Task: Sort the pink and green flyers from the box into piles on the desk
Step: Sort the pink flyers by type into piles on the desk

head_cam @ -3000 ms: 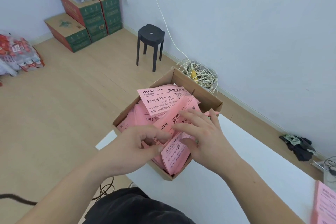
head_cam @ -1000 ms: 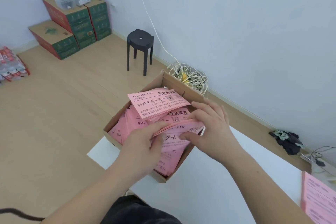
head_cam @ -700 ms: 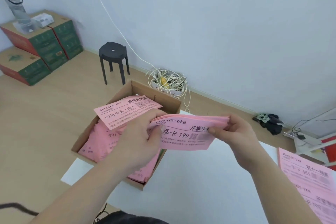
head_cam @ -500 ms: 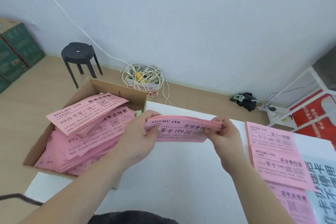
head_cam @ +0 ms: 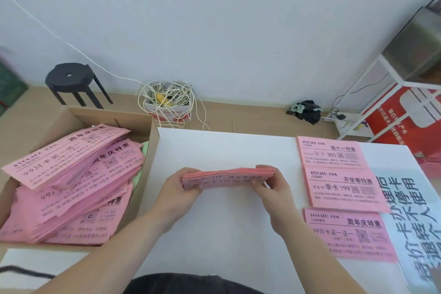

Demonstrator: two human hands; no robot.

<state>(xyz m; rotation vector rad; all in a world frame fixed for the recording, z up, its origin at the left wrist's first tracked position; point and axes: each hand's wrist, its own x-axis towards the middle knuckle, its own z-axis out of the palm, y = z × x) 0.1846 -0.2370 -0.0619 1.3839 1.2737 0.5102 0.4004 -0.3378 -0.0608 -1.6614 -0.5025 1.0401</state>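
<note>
both ends of a thin stack of pink flyers (head_cam: pixel 226 176) sit pinched in my view: left hand (head_cam: pixel 177 190) curls round one end, right hand (head_cam: pixel 273 190) the other, above the smooth white desk (head_cam: pixel 222 234). flat rectangular paper sheets; more fill the cardboard box (head_cam: pixel 107 116) at left.

Far pile of pink paper flyers (head_cam: pixel 331 154): AVOCADO·GYM, 双十一特惠, 年卡 365
Middle pile of pink paper flyers (head_cam: pixel 341 188): AVOCADO·GYM, 开学季特惠, 季卡 199
Near pile of pink paper flyers (head_cam: pixel 346 234): 周年庆特惠, 99月卡买一送一
Top pink flyer (head_cam: pixel 64 155) in the brown cardboard box (head_cam: pixel 107 114): 99月卡买一送一, 周年庆特惠
Held stack of pink paper flyers (head_cam: pixel 226 178): 199, the rest blurred
Large white printed sheet (head_cam: pixel 405 198) on the right: big black characters, 停 and 用 among them
</note>
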